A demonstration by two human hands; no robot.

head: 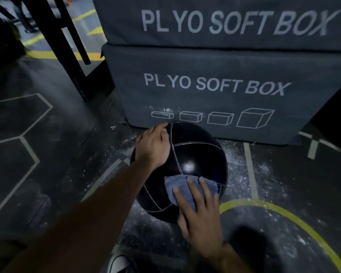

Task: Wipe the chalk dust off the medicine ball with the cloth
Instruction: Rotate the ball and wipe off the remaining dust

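Observation:
A black medicine ball with white stitched seams rests on the dark gym floor in front of the lower soft box. My left hand lies flat on the ball's upper left side, fingers curled over the top. A blue-grey cloth is pressed against the ball's near side under my right hand, whose fingers spread over it. White chalk dust is scattered on the floor around the ball.
Two stacked grey boxes marked PLYO SOFT BOX stand just behind the ball. A black metal frame rises at the upper left. A yellow curved line and pale hexagon lines mark the floor. A shoe tip shows at the bottom.

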